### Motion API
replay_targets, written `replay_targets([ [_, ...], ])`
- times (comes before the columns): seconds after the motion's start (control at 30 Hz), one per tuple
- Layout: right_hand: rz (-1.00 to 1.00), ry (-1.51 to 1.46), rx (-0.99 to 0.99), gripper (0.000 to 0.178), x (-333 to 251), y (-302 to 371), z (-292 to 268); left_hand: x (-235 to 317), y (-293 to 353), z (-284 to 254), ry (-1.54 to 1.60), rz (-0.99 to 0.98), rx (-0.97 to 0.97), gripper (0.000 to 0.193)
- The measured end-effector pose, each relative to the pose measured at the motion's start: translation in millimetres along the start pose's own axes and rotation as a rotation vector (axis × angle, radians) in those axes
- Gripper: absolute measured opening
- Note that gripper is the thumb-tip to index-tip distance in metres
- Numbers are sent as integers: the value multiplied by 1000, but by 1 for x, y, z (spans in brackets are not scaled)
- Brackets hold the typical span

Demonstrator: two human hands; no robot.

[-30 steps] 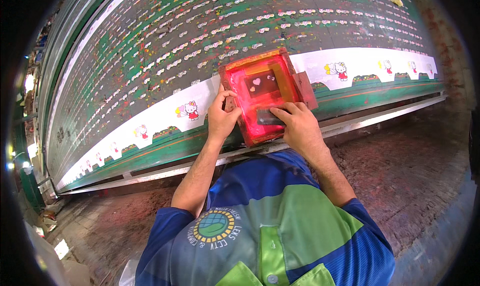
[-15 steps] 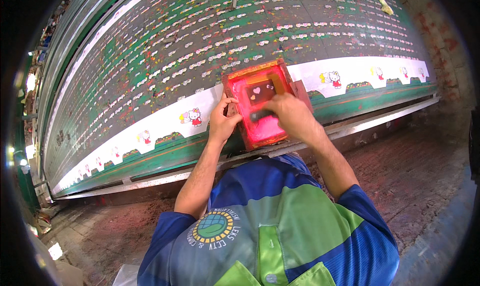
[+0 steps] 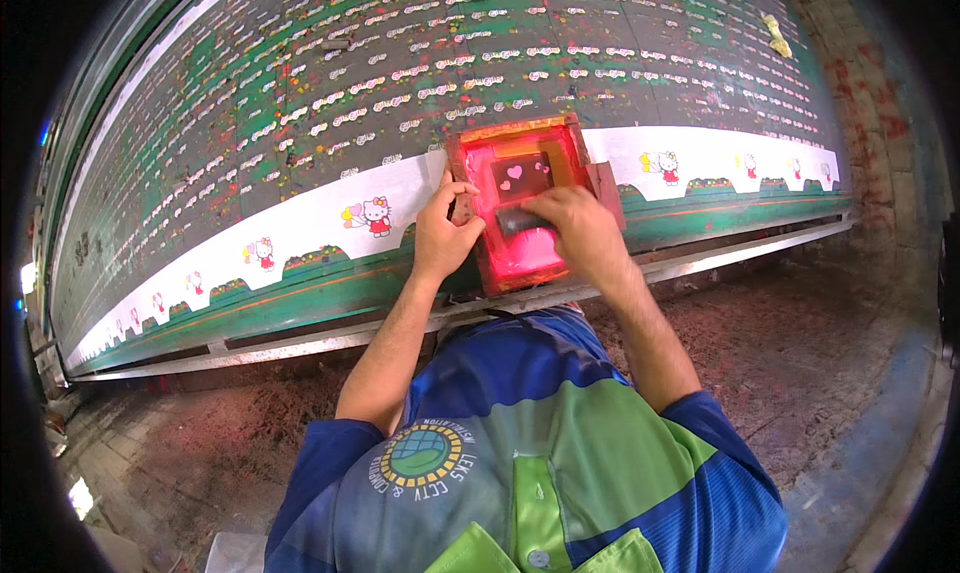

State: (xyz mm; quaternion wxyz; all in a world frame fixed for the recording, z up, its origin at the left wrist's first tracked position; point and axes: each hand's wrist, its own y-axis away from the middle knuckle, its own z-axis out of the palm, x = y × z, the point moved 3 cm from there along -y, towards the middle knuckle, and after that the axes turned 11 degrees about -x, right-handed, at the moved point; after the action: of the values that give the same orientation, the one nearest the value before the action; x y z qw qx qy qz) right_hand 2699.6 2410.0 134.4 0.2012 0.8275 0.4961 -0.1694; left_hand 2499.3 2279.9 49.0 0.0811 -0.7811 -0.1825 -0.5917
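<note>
A screen-printing frame (image 3: 515,126) with wooden sides stained red and orange lies over a long white strip (image 3: 215,268) printed with cartoon cats and balloons. Bright pink ink covers much of its mesh, and small heart shapes show in a dark patch. My left hand (image 3: 446,223) grips the frame's left side, thumb and fingers bent around the edge. Inside the frame, my right hand (image 3: 585,228) has its fingers closed on a dark squeegee (image 3: 514,220), which rests across the mesh just below the hearts. Part of the squeegee is hidden under the fingers.
The long table (image 3: 400,43) has a grey and green top spotted with ink and rows of small print marks. A crumpled pale yellow cloth (image 3: 776,36) lies at the far right. A metal rail (image 3: 740,241) runs along the near edge. Beyond the right end stands a brick wall (image 3: 880,113).
The right hand and squeegee, blurred by motion earlier, now show more sharply and sit slightly higher in the picture. The left hand keeps its hold on the frame. The whole view has shifted a little.
</note>
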Motion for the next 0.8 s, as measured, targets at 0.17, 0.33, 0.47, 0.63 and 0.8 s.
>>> replay_targets([
  [0.17,-9,0,45,58,-11,39,11,-3,-2,6,148,-18,25,39],
  [0.33,-22,-63,45,56,26,54,-11,30,-10,35,108,111,-3,38],
  [0.47,-33,-93,96,55,96,91,-49,67,-32,113,22,139,27,38],
  [0.63,-13,-49,110,55,180,131,-86,89,-74,206,37,151,40,38],
  [0.8,-62,-60,151,52,207,142,-85,75,-90,227,308,-53,-44,43],
])
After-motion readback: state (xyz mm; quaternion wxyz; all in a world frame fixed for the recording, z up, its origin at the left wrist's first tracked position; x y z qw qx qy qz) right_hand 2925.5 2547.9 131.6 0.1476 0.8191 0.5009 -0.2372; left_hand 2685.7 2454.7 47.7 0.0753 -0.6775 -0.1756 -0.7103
